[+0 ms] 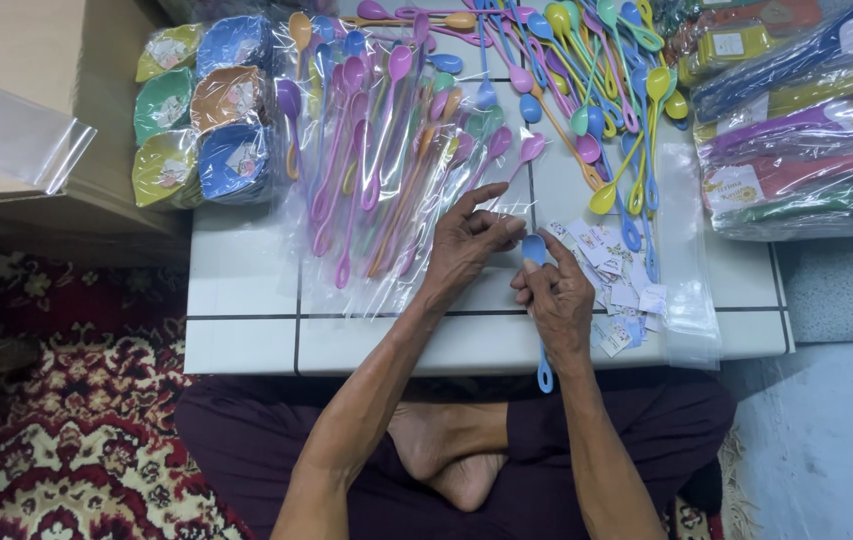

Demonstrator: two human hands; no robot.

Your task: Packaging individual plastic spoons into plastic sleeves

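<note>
Right hand (555, 300) closed on blue spoon (536, 250), bowl up, handle hanging past table edge (397, 345). Left hand (467, 240) open-fingered, touching spoon bowl. Bagged spoons (377, 170) just beyond left; labels (612, 270) beside right. Bare tabletop left of hands.

The right hand (559, 300) holds a blue spoon (536, 262) upright, bowl near the thumb, its handle running down past the wrist. The left hand (467, 240) meets it, fingertips at the spoon's bowl, perhaps pinching something small there. Both hover over a white tiled table (247, 300). Just right lies a pile of small paper labels (612, 275). Bagged spoons (377, 160) lie left, loose coloured spoons (587, 90) beyond.
</note>
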